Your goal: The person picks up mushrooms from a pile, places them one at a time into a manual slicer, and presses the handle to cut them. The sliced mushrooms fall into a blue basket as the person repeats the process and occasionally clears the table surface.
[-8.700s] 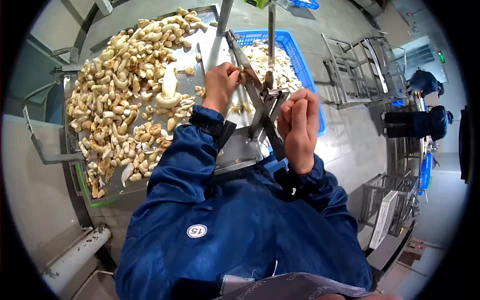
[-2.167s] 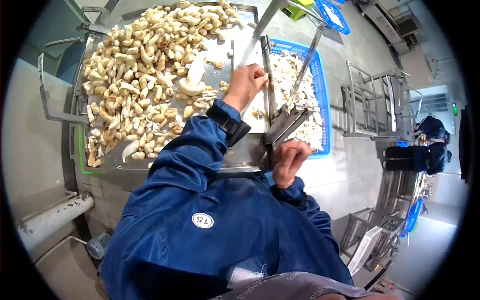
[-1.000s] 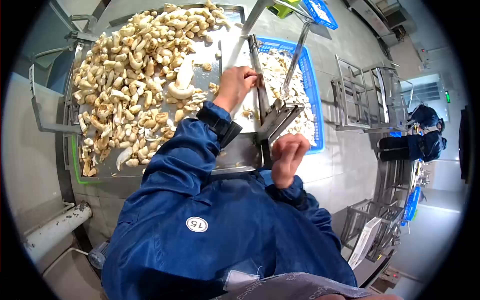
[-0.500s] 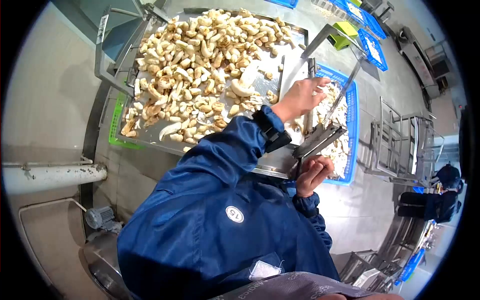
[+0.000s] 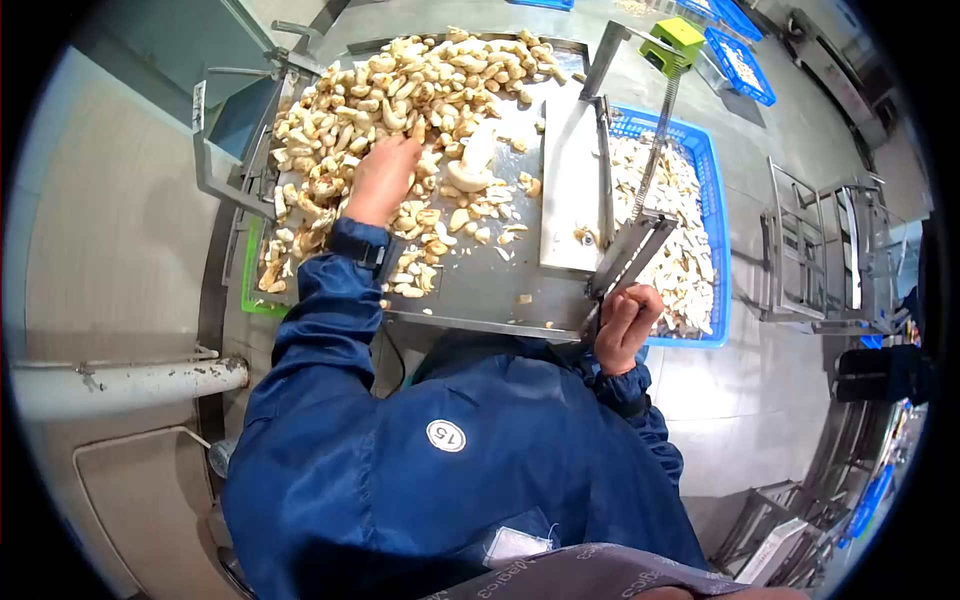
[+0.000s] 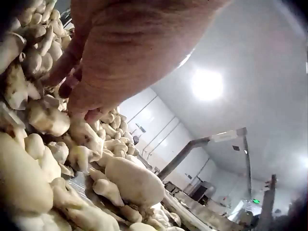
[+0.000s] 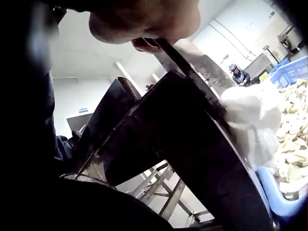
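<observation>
In the head view the left hand [image 5: 383,178] reaches into a pile of pale mushrooms [image 5: 440,75] on a metal tray table [image 5: 470,290]. The left wrist view shows this hand [image 6: 134,53] above the mushrooms [image 6: 134,180], fingers parted and pointing down among them; no grip on one is plain. At the near end of a hinged metal lever [image 5: 632,255], the right hand [image 5: 627,325] has its fingers curled. Up close, that hand [image 7: 144,21] grips the end of a metal bar [image 7: 192,72]. A white board [image 5: 572,180] lies left of the lever, a small piece [image 5: 583,235] on it.
A blue basket [image 5: 712,200] of sliced pieces [image 5: 680,270] stands right of the lever. A coil spring [image 5: 655,150] rises above the lever. Farther back are a green stool [image 5: 675,42] and another blue basket [image 5: 740,65]. Metal racks [image 5: 810,250] stand at the right.
The left hand has moved left from the board by the lever to the mushroom pile, uncovering the board. The right hand stays by the lever's near end.
</observation>
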`<action>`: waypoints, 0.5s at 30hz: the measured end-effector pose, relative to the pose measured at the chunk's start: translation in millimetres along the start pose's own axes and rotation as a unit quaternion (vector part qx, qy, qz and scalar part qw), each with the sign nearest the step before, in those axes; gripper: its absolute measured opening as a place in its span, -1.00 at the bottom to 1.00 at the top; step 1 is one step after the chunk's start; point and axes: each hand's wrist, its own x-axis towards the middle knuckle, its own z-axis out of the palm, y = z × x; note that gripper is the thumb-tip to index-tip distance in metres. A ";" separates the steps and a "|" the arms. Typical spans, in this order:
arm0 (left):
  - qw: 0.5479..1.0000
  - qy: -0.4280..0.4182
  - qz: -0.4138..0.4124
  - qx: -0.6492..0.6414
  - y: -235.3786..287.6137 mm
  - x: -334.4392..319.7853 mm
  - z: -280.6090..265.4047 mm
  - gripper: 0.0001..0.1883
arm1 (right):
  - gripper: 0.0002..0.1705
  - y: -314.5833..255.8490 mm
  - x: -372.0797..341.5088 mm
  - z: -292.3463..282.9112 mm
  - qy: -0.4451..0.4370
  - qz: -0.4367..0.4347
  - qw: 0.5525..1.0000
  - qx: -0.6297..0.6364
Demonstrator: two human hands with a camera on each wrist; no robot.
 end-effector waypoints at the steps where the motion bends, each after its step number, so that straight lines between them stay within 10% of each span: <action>1: 1.000 0.011 -0.001 -0.006 -1.4 -1.1 0.3 -0.85 | -0.85 1.1 -0.4 -1.4 0.005 -0.003 1.000 0.004; 6: 0.992 0.054 0.003 -0.117 1.6 8.0 -4.8 -0.85 | -0.89 0.8 -0.2 -3.2 -0.028 0.000 0.999 0.031; 15: 0.898 0.009 -0.008 -0.441 174.3 60.9 54.0 -0.63 | -0.88 -0.3 -3.6 -3.2 0.005 0.020 1.000 -0.009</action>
